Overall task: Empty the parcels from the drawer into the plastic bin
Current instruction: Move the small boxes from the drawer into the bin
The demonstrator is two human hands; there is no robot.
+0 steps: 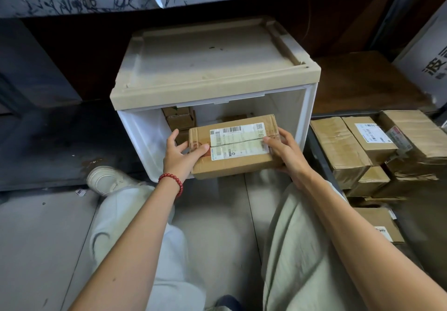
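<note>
Fingers of left hand [180,152] and right hand [287,151] grip one parcel [232,146] at drawer [145,136]; small boxes [180,118] inside at its 11 o'clock, so unfinished.

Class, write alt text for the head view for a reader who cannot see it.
The left hand and right hand hold a labelled parcel by its ends before a white drawer unit holding small boxes. More taped parcels lie piled to its right.

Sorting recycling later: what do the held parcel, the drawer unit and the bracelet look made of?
The parcel: matte brown cardboard, shiny clear tape on its seams, white paper label. The drawer unit: moulded plastic, milky white walls, beige matte top with raised ribs. The bracelet: glossy round red beads; stone, glass or plastic, cannot tell.
</note>
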